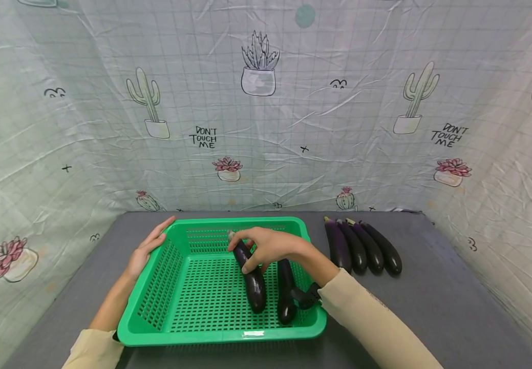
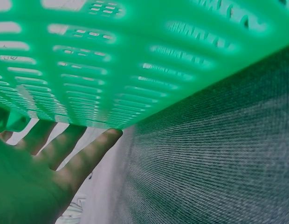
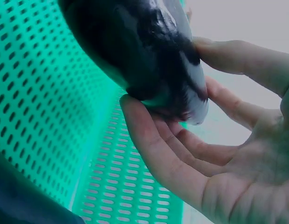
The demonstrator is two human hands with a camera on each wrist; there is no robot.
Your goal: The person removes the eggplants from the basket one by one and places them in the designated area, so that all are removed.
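Note:
A dark purple eggplant [image 1: 254,292] slants inside the green plastic basket [image 1: 221,336], its stem end toward the far wall. My right hand [image 1: 270,245] pinches it between thumb and fingers from above. In the right wrist view, fingers [image 3: 149,144] and thumb curve around one end of the glossy eggplant [image 3: 140,51]. A second eggplant [image 1: 286,297] lies along the basket's right side, partly covered by the black wrist strap. My left hand [image 1: 142,252] rests along the basket's left wall, and the left wrist view shows its fingers [image 2: 88,156] straight and spread beneath the slotted side.
Several eggplants [image 1: 360,248] lie side by side on the grey table [image 1: 436,307], right of the basket. Behind the table hangs a pale curtain [image 1: 307,113] printed with potted plants, and it folds around both sides.

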